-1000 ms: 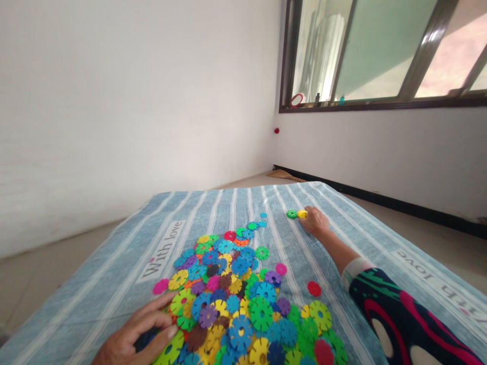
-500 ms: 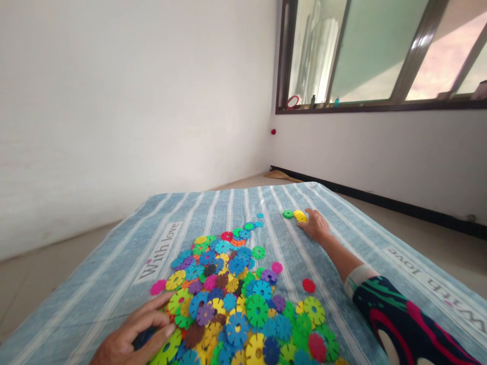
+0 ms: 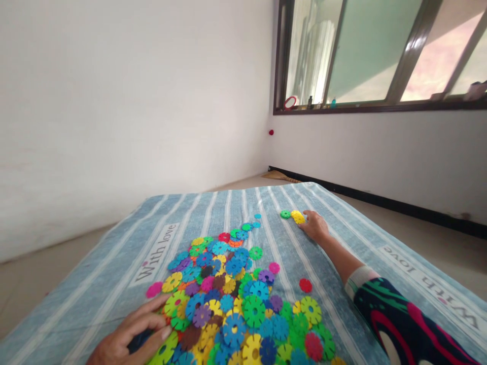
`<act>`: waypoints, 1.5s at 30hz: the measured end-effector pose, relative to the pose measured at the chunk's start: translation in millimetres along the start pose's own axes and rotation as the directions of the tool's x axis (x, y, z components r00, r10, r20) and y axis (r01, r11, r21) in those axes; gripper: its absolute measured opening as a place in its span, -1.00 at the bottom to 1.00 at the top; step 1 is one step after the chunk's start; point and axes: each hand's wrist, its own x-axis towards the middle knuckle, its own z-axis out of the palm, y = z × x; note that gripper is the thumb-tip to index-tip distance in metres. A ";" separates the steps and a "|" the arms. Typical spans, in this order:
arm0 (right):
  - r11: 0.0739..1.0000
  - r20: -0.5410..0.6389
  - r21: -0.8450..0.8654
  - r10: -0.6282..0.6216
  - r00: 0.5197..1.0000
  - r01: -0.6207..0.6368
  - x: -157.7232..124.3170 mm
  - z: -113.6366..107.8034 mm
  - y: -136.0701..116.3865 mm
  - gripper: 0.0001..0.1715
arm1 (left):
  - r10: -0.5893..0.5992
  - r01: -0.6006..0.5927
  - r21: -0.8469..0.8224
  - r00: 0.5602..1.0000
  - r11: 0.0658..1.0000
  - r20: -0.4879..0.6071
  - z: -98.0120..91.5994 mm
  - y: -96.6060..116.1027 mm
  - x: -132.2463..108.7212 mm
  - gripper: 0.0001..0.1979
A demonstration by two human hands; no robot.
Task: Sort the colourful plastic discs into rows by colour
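Your right hand (image 3: 315,226), grip open, touches the yellow disc (image 3: 298,217) lying past the far side of the pile of discs (image 3: 236,299), so pinch its rim softly (do not shove it), while your left hand (image 3: 125,339) curls at the pile's near edge, grip hard to tell.

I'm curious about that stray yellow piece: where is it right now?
In the head view the yellow disc lies on the striped blanket beyond the pile, next to the right hand, with a green disc just left of it.
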 end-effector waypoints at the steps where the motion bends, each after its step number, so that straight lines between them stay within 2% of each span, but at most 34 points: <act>1: 1.000 -0.001 0.004 -0.005 1.000 0.005 -1.0 -0.1 0.7 -0.44 | -0.006 0.006 0.008 1.000 1.000 0.012 -0.8 1.9 0.5 -0.71; 8: 0.996 0.006 0.051 -0.075 0.997 0.075 -27.2 -8.0 4.4 -0.53 | -0.012 0.010 0.032 0.998 0.999 0.067 -10.2 22.8 3.7 -0.69; 11: 0.989 0.035 0.072 -0.131 0.991 0.128 -50.7 -16.2 4.2 -0.58 | -0.010 0.008 0.021 0.995 1.000 0.104 -14.3 32.7 3.0 -0.70; 19: 0.959 0.115 0.143 -0.262 0.958 0.245 -125.0 -43.0 5.5 -0.79 | 0.049 -0.047 -0.025 0.993 0.999 0.106 -17.2 50.7 1.8 -0.59; 26: 0.944 0.128 0.193 -0.295 0.947 0.267 -174.0 -61.9 -4.8 -0.75 | 0.053 -0.052 -0.019 0.997 0.998 0.062 -22.4 68.3 2.3 -0.50; 36: 0.933 0.149 0.284 -0.271 0.951 0.221 -198.2 -77.4 -14.7 -0.75 | 0.038 -0.037 -0.009 0.996 0.999 0.076 -21.8 69.6 2.6 -0.50; 45: 0.897 0.273 0.384 -0.338 0.901 0.220 -206.4 -97.2 -14.3 -0.78 | 0.056 -0.056 -0.003 0.997 0.998 0.056 -23.4 74.6 2.5 -0.48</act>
